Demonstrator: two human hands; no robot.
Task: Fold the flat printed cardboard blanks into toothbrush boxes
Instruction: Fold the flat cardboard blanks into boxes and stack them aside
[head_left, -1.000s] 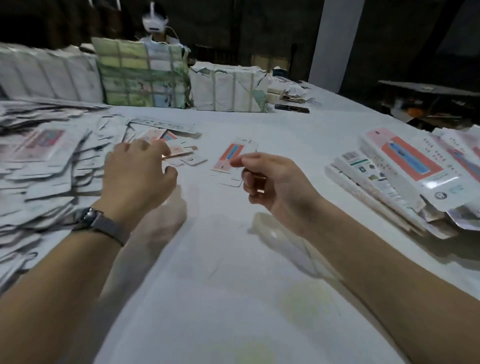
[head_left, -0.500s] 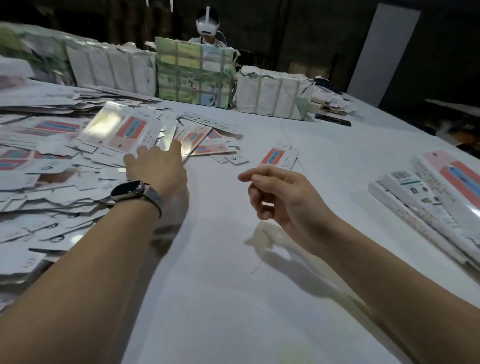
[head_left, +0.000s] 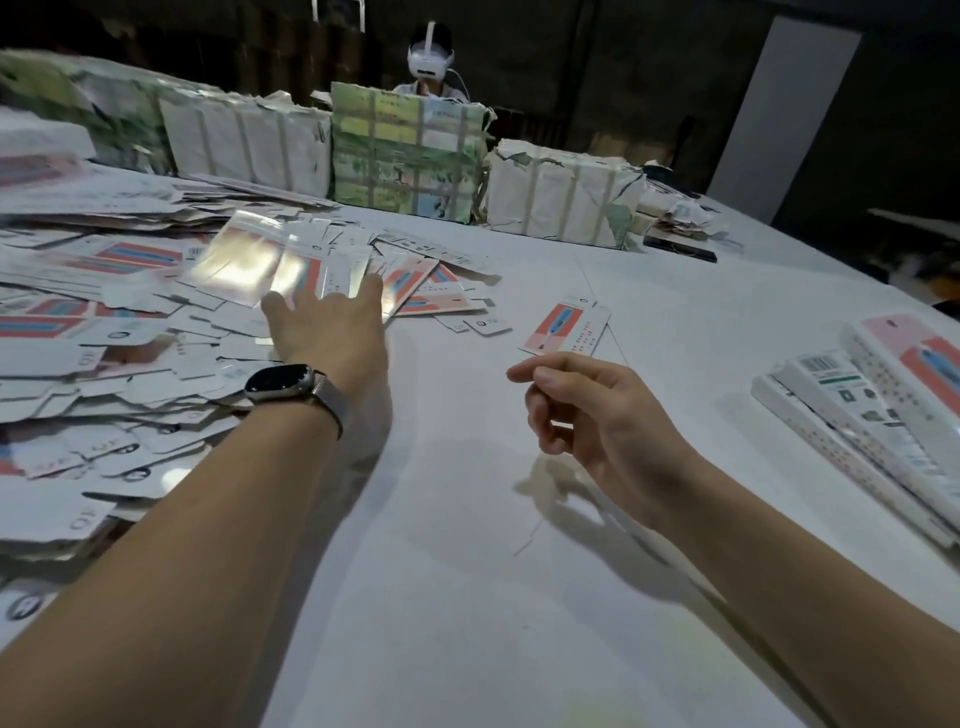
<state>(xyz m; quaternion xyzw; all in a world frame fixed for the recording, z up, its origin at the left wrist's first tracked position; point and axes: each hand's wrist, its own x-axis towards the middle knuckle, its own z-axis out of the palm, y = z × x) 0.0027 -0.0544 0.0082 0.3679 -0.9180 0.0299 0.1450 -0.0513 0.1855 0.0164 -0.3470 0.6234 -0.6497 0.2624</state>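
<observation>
A wide heap of flat printed blanks (head_left: 104, 322) covers the left of the white table (head_left: 467, 571). My left hand (head_left: 332, 332), with a watch on its wrist, stretches out with straight fingers onto the glossy blanks (head_left: 270, 265) at the heap's right edge. My right hand (head_left: 587, 410) hovers over the table's middle with loosely curled fingers and holds nothing. A single red and blue blank (head_left: 563, 330) lies just beyond it. Folded toothbrush boxes (head_left: 872, 405) are stacked at the right.
Wrapped bundles (head_left: 410, 150) stand in a row along the table's far side. A person wearing a white headset (head_left: 430, 62) sits behind them. A dark flat object (head_left: 680, 248) lies at the back right.
My left hand has reached further forward, from the heap's edge onto the glossy blanks. My right hand has stayed over the table's middle, with its fingers a little looser.
</observation>
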